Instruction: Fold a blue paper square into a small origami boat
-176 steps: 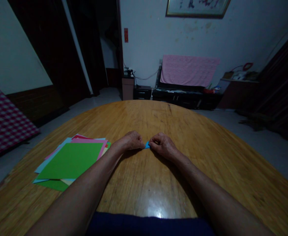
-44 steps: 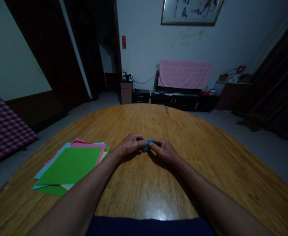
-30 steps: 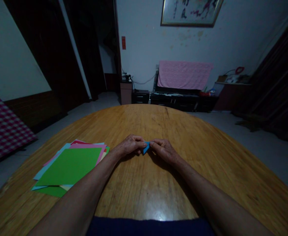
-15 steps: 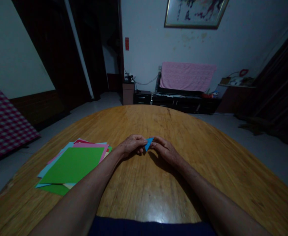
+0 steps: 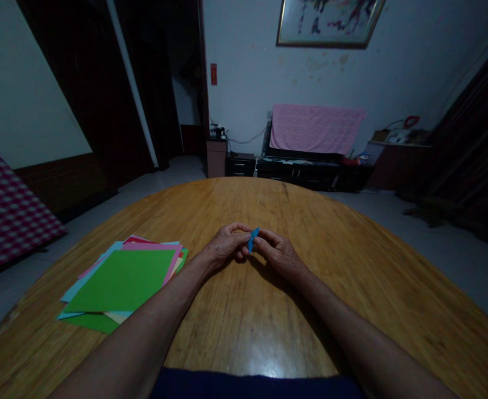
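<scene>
Between my two hands is a small folded piece of blue paper (image 5: 253, 239), narrow and pointed at its upper and lower ends. My left hand (image 5: 227, 244) pinches its left side between thumb and fingers. From the right, my right hand (image 5: 280, 252) pinches it with the thumb in front and the index finger behind. Both hands are held over the middle of the round wooden table (image 5: 244, 310). The fingers cover part of the paper, so its exact folds cannot be made out.
A stack of coloured paper sheets (image 5: 121, 280), green on top, lies at the table's left beside my left forearm. Beyond the far edge stand a low black cabinet (image 5: 298, 172) and a screen draped with a pink cloth (image 5: 316, 128). A checked cloth (image 5: 6, 213) hangs at far left.
Earlier the blue paper was pressed low on the table; now both hands hold it up. Over the last second it has turned from a downward-pointing triangle to a steeper, narrower shape.
</scene>
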Available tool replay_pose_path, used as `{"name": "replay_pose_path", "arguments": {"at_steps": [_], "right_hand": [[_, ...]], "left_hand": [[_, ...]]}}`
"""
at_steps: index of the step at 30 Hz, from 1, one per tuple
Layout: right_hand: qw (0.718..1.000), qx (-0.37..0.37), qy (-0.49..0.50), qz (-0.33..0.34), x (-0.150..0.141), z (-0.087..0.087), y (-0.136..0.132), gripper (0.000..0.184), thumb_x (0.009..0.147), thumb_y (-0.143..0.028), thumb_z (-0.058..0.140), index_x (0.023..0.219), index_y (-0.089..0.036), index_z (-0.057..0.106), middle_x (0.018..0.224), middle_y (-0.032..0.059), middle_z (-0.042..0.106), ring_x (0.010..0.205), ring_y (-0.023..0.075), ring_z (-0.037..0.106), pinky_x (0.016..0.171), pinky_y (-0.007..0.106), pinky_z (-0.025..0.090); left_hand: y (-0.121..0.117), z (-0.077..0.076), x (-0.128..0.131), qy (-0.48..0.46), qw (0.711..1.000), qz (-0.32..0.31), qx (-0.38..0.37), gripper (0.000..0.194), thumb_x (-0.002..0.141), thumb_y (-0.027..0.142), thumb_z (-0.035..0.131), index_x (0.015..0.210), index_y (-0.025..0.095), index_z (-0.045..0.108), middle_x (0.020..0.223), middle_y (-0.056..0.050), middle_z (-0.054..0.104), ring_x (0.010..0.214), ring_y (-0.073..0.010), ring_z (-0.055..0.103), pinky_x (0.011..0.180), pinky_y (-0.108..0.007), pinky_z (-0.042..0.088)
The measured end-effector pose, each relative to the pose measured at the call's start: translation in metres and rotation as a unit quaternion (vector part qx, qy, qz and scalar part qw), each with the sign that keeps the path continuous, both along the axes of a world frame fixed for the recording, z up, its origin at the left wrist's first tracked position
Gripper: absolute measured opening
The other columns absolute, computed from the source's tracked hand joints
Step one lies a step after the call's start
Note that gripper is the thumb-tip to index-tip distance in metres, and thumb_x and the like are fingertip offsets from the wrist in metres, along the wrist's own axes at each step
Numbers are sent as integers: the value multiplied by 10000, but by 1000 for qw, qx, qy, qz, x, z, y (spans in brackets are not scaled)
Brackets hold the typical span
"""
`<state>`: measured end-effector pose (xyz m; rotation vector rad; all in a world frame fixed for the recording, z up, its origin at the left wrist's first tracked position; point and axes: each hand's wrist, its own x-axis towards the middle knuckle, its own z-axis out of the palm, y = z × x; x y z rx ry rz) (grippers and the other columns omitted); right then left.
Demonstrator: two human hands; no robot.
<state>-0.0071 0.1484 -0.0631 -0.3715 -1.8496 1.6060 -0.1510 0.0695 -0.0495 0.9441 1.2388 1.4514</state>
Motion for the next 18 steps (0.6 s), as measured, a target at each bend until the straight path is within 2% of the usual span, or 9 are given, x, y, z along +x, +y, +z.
{"name": "replay_pose_path", "arguments": {"at_steps": [3,7,10,14,18], "right_hand": [[1000,-22,2,5,-2,-4,1,256,807,-404,622,983,-222,657,880,36,658,824,175,608,750,325,484],[1000,15,19,4,-2,-5,3,233,759,-358,681,944,-219,655,917,32,661,862,170,609,837,346,465],[999,9,17,26,-1,-2,2,249,746,-335,695,961,-218,650,915,33,667,855,170,618,845,358,468],[999,-36,9,33,3,6,-6,238,751,-329,686,966,-231,651,929,34,667,865,170,622,825,340,476],[994,-105,-29,13,5,14,-12,261,782,-391,628,984,-227,646,862,44,664,804,180,621,694,306,494]], "left_hand": [[1,1,1,8,1000,0,-7,186,756,252,637,871,158,525,499,20,575,401,-82,500,408,-173,375],[0,1,0,1,1000,-2,-21,175,753,259,641,820,148,522,518,1,595,391,-74,501,407,-170,380],[0,1,-1,-6,1000,-12,-21,161,755,253,634,798,146,521,523,1,595,389,-70,497,402,-166,373],[0,1,-2,-15,1000,-17,-22,184,739,258,653,815,149,526,536,6,593,397,-68,496,411,-169,368],[0,6,1,-20,999,12,-25,230,687,203,686,843,160,521,522,36,556,395,-58,465,416,-168,339]]}}
